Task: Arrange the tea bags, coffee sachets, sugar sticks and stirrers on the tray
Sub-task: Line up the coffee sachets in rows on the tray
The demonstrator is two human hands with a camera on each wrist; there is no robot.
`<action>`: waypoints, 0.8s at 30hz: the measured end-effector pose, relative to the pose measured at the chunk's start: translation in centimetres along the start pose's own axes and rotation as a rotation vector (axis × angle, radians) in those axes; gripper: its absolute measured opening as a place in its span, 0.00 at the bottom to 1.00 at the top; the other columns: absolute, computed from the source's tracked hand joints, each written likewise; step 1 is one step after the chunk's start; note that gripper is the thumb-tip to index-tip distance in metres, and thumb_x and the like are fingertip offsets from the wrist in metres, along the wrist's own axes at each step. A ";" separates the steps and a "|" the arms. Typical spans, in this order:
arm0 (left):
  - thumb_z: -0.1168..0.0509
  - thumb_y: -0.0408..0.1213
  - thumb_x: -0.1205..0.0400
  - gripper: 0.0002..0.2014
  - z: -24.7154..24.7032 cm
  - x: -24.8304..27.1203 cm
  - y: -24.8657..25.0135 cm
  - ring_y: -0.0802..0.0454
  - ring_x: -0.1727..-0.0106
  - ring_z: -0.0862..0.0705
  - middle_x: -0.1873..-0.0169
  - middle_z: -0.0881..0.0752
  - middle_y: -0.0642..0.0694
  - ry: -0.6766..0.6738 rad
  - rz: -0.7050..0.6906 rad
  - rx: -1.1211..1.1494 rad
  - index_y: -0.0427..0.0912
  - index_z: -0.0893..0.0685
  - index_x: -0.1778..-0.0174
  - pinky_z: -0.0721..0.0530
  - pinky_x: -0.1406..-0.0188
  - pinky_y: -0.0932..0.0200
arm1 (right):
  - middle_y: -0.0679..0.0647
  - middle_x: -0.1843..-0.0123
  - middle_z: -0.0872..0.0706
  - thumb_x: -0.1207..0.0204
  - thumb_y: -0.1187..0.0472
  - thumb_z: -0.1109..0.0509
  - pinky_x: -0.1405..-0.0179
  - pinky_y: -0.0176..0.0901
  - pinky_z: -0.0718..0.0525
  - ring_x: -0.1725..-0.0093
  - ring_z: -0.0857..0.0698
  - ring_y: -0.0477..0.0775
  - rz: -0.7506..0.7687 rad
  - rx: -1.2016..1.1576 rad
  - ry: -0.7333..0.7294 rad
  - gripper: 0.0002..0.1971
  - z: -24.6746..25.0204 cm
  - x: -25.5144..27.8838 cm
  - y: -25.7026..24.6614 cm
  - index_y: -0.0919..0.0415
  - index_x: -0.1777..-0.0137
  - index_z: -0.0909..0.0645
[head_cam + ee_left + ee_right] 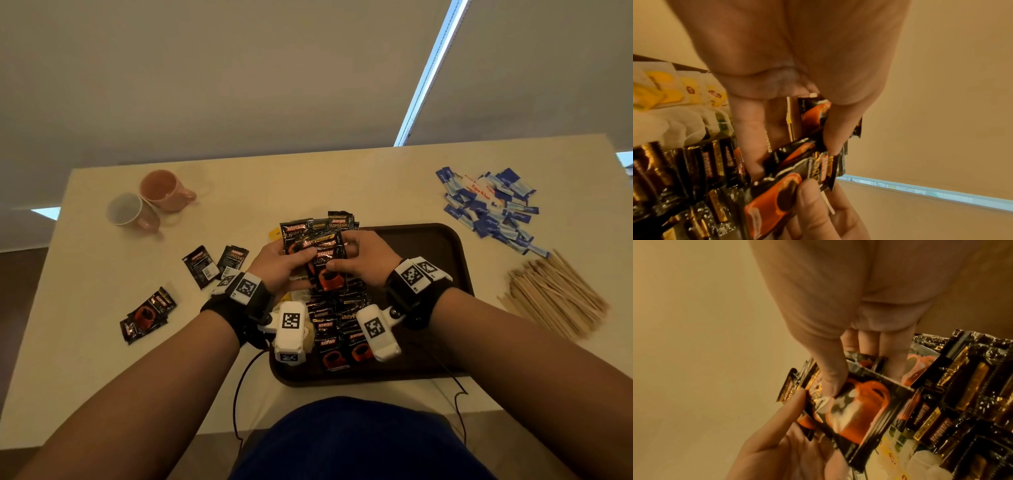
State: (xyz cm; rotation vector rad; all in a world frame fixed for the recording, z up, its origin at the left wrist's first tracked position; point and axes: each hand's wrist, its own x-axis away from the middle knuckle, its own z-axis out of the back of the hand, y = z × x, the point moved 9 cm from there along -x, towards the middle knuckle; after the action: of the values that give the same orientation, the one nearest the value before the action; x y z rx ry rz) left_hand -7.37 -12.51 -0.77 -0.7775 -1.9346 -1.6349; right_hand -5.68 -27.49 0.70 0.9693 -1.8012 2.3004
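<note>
Over the tray (455,260), the left hand (279,262) and right hand (364,258) are both pinching a fanned bundle of coffee sachets (323,260); light, slick and floppy, they are probably best gripped by the edges.

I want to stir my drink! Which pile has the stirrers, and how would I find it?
Start at the dark brown tray in the middle of the pale table, then look off its right side. Two piles lie there: the blue and white sugar sticks farther away, and the stirrers nearer the person. The stirrers are the long, thin, plain wooden sticks, with no wrapping.
</note>
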 end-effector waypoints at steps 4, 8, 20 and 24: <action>0.31 0.29 0.17 0.17 0.3 0.1 -0.6 0.41 0.48 0.10 0.42 0.11 0.37 0.018 0.023 0.066 0.39 0.19 0.32 0.09 0.64 0.48 | 0.55 0.45 0.10 0.20 0.72 0.31 0.49 0.45 0.10 0.49 0.09 0.51 -0.017 -0.049 -0.016 0.16 -0.6 0.2 0.2 0.63 0.34 0.26; 0.30 0.30 0.18 0.17 1.1 0.2 -0.9 0.42 0.50 0.09 0.44 0.10 0.38 0.044 0.025 0.066 0.38 0.19 0.33 0.09 0.62 0.47 | 0.62 0.48 0.10 0.18 0.70 0.32 0.40 0.61 0.13 0.44 0.10 0.64 -0.053 -0.055 0.007 0.16 -0.7 0.1 0.8 0.69 0.33 0.27; 0.27 0.36 0.19 0.10 2.2 1.1 -0.7 0.41 0.50 0.08 0.49 0.08 0.39 0.111 -0.036 -0.001 0.40 0.15 0.42 0.09 0.55 0.36 | 0.60 0.48 0.09 0.27 0.64 0.21 0.37 0.58 0.14 0.46 0.10 0.57 0.015 0.121 0.145 0.25 -0.1 0.2 1.0 0.64 0.29 0.19; 0.26 0.34 0.19 0.03 3.1 1.3 -0.2 0.44 0.57 0.07 0.55 0.07 0.40 0.218 -0.129 -0.098 0.42 0.13 0.51 0.08 0.59 0.39 | 0.64 0.51 0.10 0.27 0.67 0.21 0.44 0.56 0.10 0.51 0.09 0.59 0.066 0.096 0.118 0.27 -0.3 0.8 0.3 0.51 0.29 0.21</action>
State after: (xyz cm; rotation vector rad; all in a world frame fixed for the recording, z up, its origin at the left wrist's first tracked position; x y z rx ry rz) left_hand -8.40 -9.31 -0.54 -0.4950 -1.7944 -1.8207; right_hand -6.60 -27.59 0.80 0.7786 -1.7166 2.4470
